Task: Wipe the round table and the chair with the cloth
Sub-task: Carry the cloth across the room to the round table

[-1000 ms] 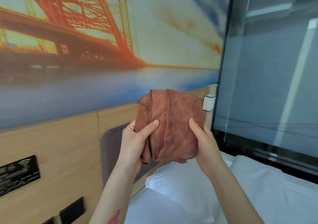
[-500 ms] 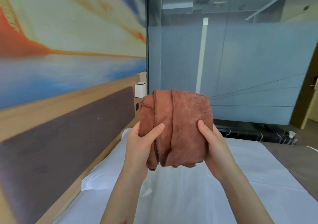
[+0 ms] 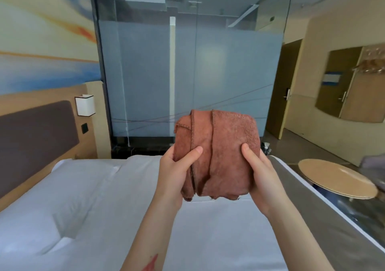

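Observation:
A folded reddish-brown cloth (image 3: 220,146) is held up in front of me, above the bed. My left hand (image 3: 177,170) grips its left side, thumb across the front. My right hand (image 3: 258,173) grips its right side, thumb on the front as well. The round wooden table (image 3: 335,177) stands low at the right, beyond the bed's far side, well apart from both hands. A bit of greyish seat (image 3: 375,164) shows at the right edge behind the table; I cannot tell whether it is the chair.
A white bed (image 3: 104,208) with a pillow (image 3: 41,225) fills the foreground. A padded headboard (image 3: 35,141) and wall lamp (image 3: 85,105) are on the left. A frosted glass partition (image 3: 187,79) stands ahead; a door (image 3: 285,96) is at the right.
My view has swung to the right, from the mural wall across the glass partition to the room's right side, bringing the round table into sight. Both hands keep the same grip on the cloth.

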{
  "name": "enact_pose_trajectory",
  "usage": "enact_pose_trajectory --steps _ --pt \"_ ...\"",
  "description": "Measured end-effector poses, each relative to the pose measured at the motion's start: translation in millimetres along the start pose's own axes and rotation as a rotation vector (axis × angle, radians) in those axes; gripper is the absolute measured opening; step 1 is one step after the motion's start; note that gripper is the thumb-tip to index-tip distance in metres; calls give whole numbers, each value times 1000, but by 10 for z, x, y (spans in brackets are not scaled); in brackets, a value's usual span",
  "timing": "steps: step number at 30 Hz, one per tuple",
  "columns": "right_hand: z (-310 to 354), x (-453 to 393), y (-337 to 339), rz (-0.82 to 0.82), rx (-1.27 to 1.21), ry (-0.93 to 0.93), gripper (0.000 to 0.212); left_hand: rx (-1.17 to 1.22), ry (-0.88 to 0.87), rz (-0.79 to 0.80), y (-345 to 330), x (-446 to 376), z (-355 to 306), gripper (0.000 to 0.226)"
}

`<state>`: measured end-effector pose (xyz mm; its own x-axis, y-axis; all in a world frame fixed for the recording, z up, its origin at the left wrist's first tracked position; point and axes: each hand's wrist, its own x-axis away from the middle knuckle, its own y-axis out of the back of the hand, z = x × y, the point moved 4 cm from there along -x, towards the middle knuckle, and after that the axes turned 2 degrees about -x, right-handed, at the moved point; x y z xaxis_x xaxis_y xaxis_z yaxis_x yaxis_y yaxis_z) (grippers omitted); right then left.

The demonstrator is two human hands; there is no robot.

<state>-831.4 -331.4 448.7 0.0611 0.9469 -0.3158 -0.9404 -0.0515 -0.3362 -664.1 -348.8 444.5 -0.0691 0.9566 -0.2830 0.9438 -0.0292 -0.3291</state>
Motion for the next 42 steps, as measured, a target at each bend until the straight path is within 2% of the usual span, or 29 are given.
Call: enact_pose_trajectory --steps 9,16,21,32,42 --pt "904 134 2370 -231 109 73 34 98 121 213 -2402 62 991 22" --pt "1450 271 3703 -422 122 153 32 165 156 445 -3955 48 1483 20" --pt "1726 304 4629 -518 156 178 29 215 209 537 -4963 46 1972 22" --pt "2438 -322 6856 -637 255 203 29 214 268 591 -7291 -354 2978 23" --pt "2690 -659 8185 -589 187 217 27 180 243 586 -8480 -498 3500 22"
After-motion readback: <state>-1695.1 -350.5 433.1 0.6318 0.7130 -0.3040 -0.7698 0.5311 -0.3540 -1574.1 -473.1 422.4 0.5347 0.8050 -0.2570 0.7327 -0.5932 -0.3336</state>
